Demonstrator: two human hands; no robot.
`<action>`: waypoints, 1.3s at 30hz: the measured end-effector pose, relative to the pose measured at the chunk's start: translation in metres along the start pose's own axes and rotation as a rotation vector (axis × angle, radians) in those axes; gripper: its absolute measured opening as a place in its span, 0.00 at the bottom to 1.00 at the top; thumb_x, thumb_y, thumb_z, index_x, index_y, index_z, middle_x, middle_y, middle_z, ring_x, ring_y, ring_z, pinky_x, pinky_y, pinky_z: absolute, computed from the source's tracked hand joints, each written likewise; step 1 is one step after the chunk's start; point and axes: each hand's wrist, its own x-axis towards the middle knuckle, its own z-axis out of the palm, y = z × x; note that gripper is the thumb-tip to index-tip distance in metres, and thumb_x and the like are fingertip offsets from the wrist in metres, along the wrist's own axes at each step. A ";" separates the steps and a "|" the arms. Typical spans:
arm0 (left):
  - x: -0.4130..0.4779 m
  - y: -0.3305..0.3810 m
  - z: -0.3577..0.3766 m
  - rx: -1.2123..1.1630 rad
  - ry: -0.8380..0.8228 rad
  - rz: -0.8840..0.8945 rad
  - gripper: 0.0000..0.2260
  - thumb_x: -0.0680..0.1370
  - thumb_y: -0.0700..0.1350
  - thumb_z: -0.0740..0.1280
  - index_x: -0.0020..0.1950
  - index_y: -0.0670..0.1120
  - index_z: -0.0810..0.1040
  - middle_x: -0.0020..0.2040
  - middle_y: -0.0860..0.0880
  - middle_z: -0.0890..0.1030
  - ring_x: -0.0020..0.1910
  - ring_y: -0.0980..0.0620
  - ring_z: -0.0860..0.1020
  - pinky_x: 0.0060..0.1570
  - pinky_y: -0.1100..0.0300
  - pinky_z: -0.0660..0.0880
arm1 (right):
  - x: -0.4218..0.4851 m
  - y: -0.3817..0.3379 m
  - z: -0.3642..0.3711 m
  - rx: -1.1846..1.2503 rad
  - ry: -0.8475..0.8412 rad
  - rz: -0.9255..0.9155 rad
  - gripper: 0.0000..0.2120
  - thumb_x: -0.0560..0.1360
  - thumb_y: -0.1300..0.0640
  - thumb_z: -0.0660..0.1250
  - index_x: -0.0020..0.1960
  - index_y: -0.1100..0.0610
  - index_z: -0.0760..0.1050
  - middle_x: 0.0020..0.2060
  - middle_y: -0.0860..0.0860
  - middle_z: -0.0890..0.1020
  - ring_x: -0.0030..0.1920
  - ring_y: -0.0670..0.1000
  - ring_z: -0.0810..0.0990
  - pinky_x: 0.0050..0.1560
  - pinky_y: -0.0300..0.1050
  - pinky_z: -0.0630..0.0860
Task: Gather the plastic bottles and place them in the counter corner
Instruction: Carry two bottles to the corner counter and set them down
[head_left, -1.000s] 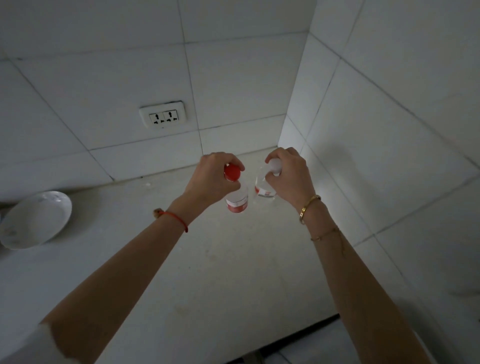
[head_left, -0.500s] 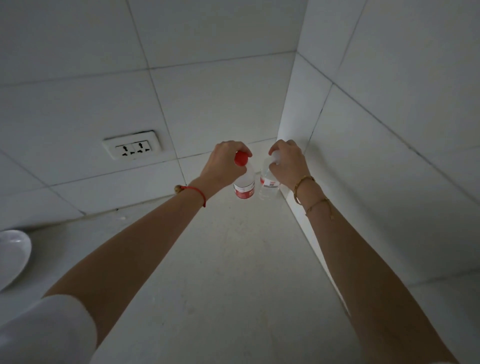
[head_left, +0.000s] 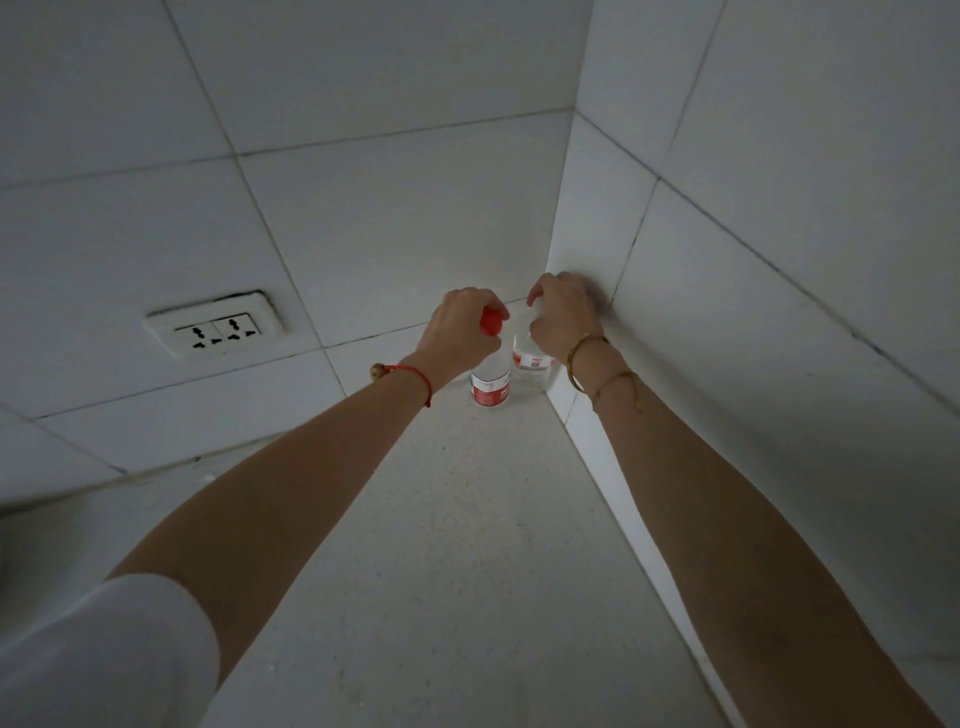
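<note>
**Two bottles held upright in the bench corner**

The clear plastic bottle with a red cap and red label (head_left: 489, 385) stands upright at the far end of the pale speckled bench (head_left: 467, 545), close to where the two tiled walls meet. Just beside it, on its right and nearer the corner, is a second clear plastic bottle with a red-and-white label (head_left: 529, 359); its top is hidden under the fingers, and whether the two bottles touch cannot be told. Both bases appear to sit on the bench surface.

The left hand (head_left: 460, 332) has its grip closed around the neck of the red-capped bottle, the cap showing between thumb and fingers. The right hand (head_left: 563, 317) has its grip closed over the top of the second bottle, its knuckles close against the right-hand wall.

A red string bracelet (head_left: 415, 375) circles the left wrist, and thin gold bracelets (head_left: 589, 345) circle the right wrist. A white sleeve (head_left: 98, 654) covers the left upper arm at the lower left edge. On the back wall of large white tiles (head_left: 389, 218), a white double power socket (head_left: 215, 331) is set well to the left of the bottles.
</note>
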 end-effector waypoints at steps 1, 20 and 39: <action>0.003 -0.001 0.001 0.007 -0.006 -0.003 0.15 0.68 0.33 0.69 0.52 0.46 0.80 0.54 0.48 0.81 0.57 0.49 0.76 0.57 0.57 0.74 | 0.003 0.000 0.002 -0.009 -0.007 -0.003 0.16 0.69 0.72 0.65 0.55 0.61 0.74 0.57 0.58 0.74 0.54 0.58 0.77 0.50 0.44 0.74; 0.033 -0.009 0.004 0.061 0.012 -0.001 0.17 0.71 0.32 0.64 0.57 0.46 0.78 0.58 0.47 0.79 0.59 0.47 0.74 0.58 0.54 0.73 | 0.028 -0.004 0.015 -0.145 -0.082 -0.074 0.22 0.73 0.68 0.64 0.67 0.61 0.68 0.65 0.58 0.71 0.62 0.60 0.72 0.62 0.47 0.70; -0.069 -0.016 -0.047 0.037 -0.005 0.047 0.23 0.75 0.45 0.67 0.70 0.48 0.68 0.67 0.48 0.74 0.66 0.48 0.72 0.66 0.54 0.68 | -0.067 -0.036 -0.028 0.111 -0.065 -0.001 0.19 0.79 0.58 0.57 0.69 0.58 0.68 0.64 0.56 0.74 0.66 0.59 0.68 0.66 0.52 0.68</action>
